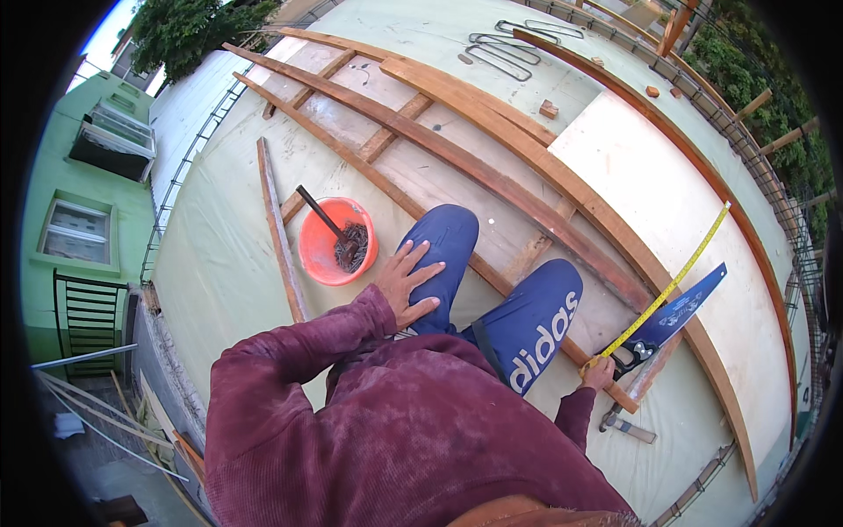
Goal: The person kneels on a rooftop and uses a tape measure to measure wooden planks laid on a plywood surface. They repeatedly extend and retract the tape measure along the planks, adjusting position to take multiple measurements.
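Note:
My left hand (406, 283) lies with spread fingers on my left thigh and holds nothing. My right hand (597, 373) grips a tape measure (665, 290), whose yellow blade reaches out over the boards. Just beyond that hand a handsaw (681, 309) with a dark handle rests across the timber, close beside the tape. A hammer (627, 427) lies on the sheet below the saw. Left of my knees stands an orange-red bucket (306, 247) with nails (353, 249) and a dark-handled tool (321, 212) in it, its head partly among the nails.
Long wooden boards (461, 155) with crosspieces span the sheeted surface. A loose board (280, 230) lies left of the bucket. Bent steel bars (504, 56), a wood block (548, 109) and a white panel (625, 158) are farther off. Rebar cages (191, 161) run along the edges.

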Demonstrator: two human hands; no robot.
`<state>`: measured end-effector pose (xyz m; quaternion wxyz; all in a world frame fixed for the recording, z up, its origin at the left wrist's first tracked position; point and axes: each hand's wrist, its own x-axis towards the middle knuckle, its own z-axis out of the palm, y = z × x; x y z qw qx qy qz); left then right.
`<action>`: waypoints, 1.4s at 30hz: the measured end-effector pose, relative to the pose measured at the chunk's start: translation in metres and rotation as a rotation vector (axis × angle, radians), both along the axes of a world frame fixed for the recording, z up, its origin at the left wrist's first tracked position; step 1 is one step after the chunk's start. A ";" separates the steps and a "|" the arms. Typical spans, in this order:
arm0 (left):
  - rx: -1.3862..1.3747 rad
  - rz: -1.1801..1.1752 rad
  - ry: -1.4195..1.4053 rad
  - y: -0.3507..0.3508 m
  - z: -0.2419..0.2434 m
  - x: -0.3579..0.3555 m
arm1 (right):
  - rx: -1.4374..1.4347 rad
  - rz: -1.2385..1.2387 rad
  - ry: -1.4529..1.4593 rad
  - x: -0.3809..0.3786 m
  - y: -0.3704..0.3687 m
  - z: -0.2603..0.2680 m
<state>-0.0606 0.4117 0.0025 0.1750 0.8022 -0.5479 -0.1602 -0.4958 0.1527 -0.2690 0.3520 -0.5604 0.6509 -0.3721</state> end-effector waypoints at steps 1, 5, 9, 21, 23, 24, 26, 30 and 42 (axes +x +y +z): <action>-0.008 0.027 -0.022 0.002 0.007 -0.004 | 0.057 -0.008 -0.047 0.002 0.001 0.002; -0.066 0.115 -0.096 0.016 0.029 -0.012 | 0.262 -0.038 -0.195 0.018 0.004 0.029; -0.099 0.155 -0.064 0.013 0.024 -0.005 | 0.104 0.063 0.031 0.005 -0.003 0.017; -0.135 -0.036 0.112 -0.023 -0.065 0.062 | 0.093 0.083 0.084 -0.003 -0.014 -0.005; -0.136 -0.072 0.100 -0.036 -0.069 0.068 | -0.021 0.062 0.152 -0.008 -0.011 -0.011; -0.139 -0.076 0.086 -0.037 -0.077 0.071 | 0.005 0.018 0.112 -0.002 -0.010 -0.006; -0.143 -0.067 0.069 -0.031 -0.089 0.079 | 0.071 -0.045 -0.015 0.014 -0.002 0.002; -0.201 -0.087 0.097 -0.046 -0.099 0.092 | -0.120 -0.064 0.186 0.000 0.004 -0.010; -0.319 -0.029 0.227 -0.040 -0.111 0.096 | 0.051 0.047 0.540 0.026 -0.004 0.016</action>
